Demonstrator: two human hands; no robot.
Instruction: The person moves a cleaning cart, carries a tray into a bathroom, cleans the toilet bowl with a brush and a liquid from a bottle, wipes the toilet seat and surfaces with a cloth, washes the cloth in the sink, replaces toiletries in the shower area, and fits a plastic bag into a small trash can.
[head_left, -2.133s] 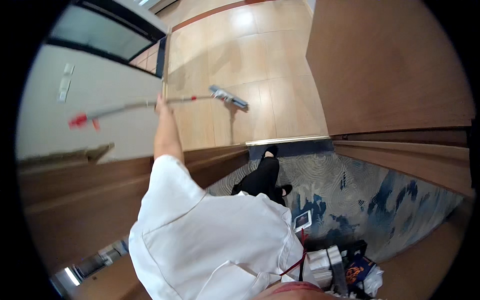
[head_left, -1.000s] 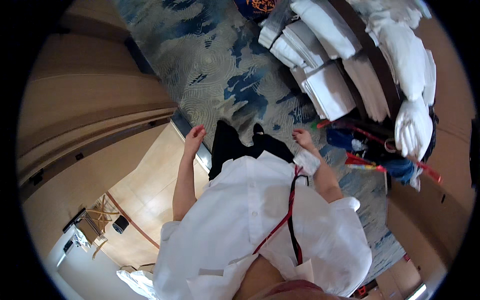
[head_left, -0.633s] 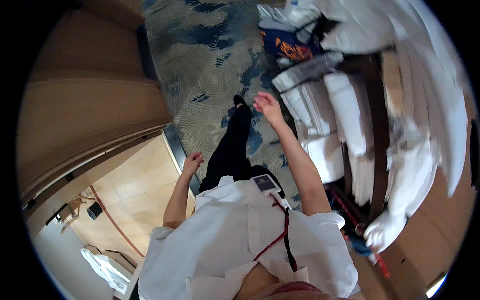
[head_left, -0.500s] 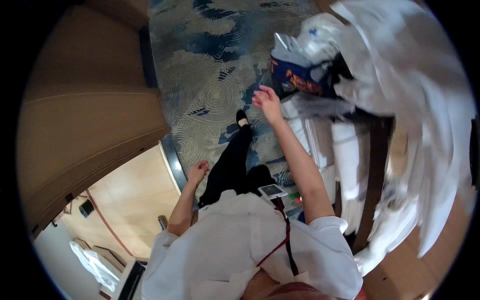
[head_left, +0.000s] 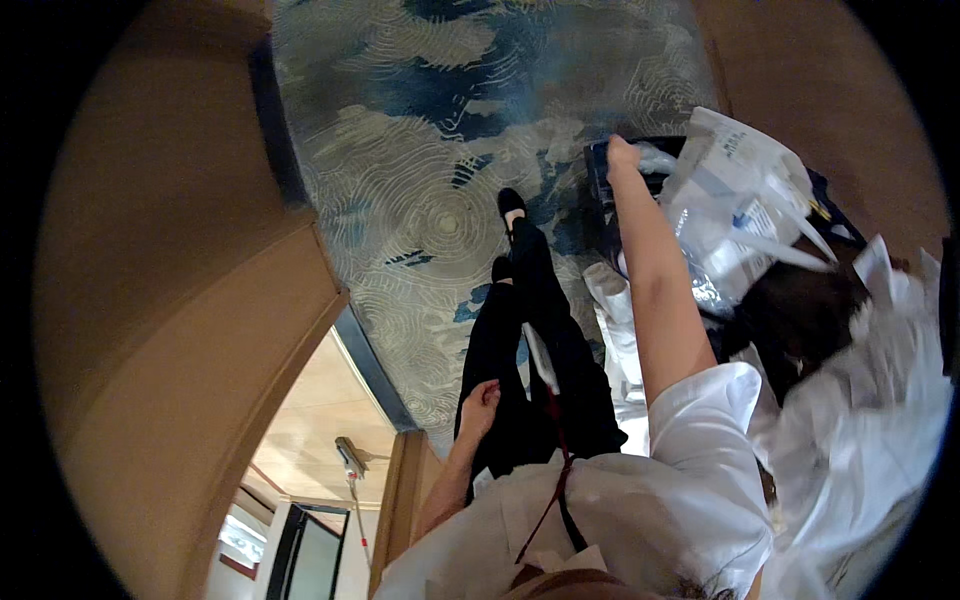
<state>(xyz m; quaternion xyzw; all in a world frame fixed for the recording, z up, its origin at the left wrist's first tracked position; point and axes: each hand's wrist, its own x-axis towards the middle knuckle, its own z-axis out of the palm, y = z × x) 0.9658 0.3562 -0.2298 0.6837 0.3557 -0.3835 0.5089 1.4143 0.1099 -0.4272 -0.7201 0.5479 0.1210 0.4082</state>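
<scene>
My right arm stretches forward on the right side. My right hand is closed at the near-left corner of a dark blue container; its fingertips are hidden, and it appears to grip the rim. Inside and over the container lie a white plastic bag and crumpled clear plastic. My left hand hangs beside my dark trouser leg, fingers loosely curled, with nothing visible in it.
White cloth hangs and heaps at the right, beside a dark bundle. Patterned blue-grey carpet runs ahead. A brown wall stands at left, with an open doorway to a light floor.
My right hand has moved from open air to the dark blue container's edge. I have shifted along the carpet. The white cloth on the right hangs lower in view, uncovering the white bag.
</scene>
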